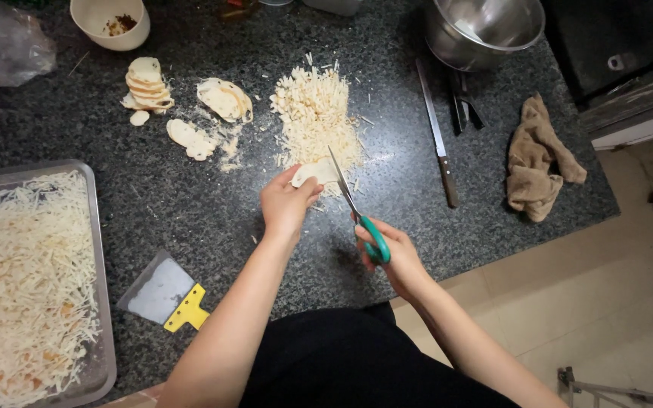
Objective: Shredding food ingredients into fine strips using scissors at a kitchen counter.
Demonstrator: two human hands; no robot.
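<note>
While I am looking down over the speckled dark granite counter (pixel 190 204), my left hand (pixel 287 202) is pinching a thin, pale, rounded flatbread piece (pixel 314 173) between thumb and curled fingers, holding it just above the counter at the near edge of the shred pile (pixel 316 113). My right hand (pixel 387 253) is gripping the scissors (pixel 357 208), fingers closed through the smooth green plastic loops. Their narrow steel blades are running along one long axis, pointing up and away from me, slightly leftward, with the tips meeting the flatbread piece; I cannot tell how far the blades are parted.

That pile is lying in dry, straw-like cream strips, loosely heaped and scattered at its edges. To its left, more flat discs are sitting: a neat stack (pixel 146 83), a folded pair (pixel 225 100) and a single one (pixel 190 138), all matte and faintly browned. A rectangular metal tray (pixel 98 302) at the left edge is holding a thick layer of the same shreds. Near it a steel scraper (pixel 162 292) with a yellow handle is lying flat. A long knife (pixel 437 136) with a dark wooden handle is resting lengthwise beside a shiny steel bowl (pixel 485 30), and a crumpled brown cloth (pixel 538 159) is lying to the right.
</note>
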